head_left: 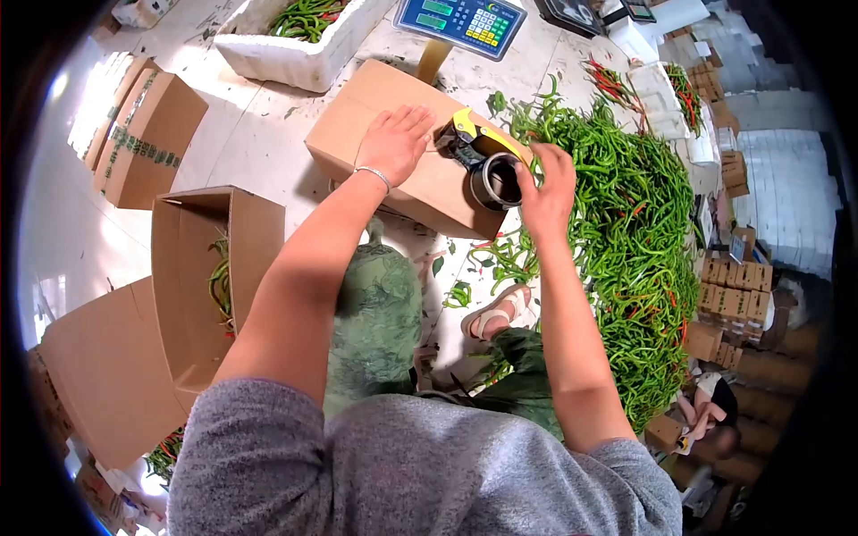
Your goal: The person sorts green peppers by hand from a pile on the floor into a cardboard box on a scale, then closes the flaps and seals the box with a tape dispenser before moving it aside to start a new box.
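My left hand lies flat on top of a closed cardboard box, fingers stretched out. At the box's right end, my right hand grips a tape dispenser with a yellow-edged frame and a dark tape roll. Its thumb is beside the roll, and part of the grip is hidden by the fingers. The dispenser is over the box top, to the right of my left hand.
A large heap of green chili peppers covers the floor at right. Behind the box stands a scale display; a foam crate holds peppers. An open carton and stacked cartons are at left. Another person is at lower right.
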Demonstrator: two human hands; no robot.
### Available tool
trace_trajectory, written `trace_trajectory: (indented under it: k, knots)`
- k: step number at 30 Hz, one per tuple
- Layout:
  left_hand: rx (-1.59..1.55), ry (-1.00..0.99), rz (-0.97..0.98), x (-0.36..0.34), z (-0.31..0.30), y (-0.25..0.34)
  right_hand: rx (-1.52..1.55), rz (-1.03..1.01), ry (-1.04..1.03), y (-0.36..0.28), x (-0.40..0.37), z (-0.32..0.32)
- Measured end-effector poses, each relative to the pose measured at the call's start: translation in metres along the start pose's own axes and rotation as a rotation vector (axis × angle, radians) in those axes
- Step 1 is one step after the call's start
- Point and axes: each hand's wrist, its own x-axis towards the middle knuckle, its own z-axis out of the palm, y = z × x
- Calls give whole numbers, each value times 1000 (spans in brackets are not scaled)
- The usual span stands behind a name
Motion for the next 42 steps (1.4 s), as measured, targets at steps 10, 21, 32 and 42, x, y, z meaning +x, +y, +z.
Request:
trace_trajectory:
  k: [10, 21, 32, 42]
  knots:
    - [-13, -15, -1, 0, -6, 2, -41, 91, -832, 26, 50, 43]
    - [-55, -39, -5, 4, -8, 1, 1063, 434, -331, -5, 67, 39]
    - [-89, 28, 26, 4, -11, -2, 200, 15, -313, -37, 42, 71]
    - [-1837, -55, -801, -1, -58, -19, 209, 9, -220, -29, 26, 70]
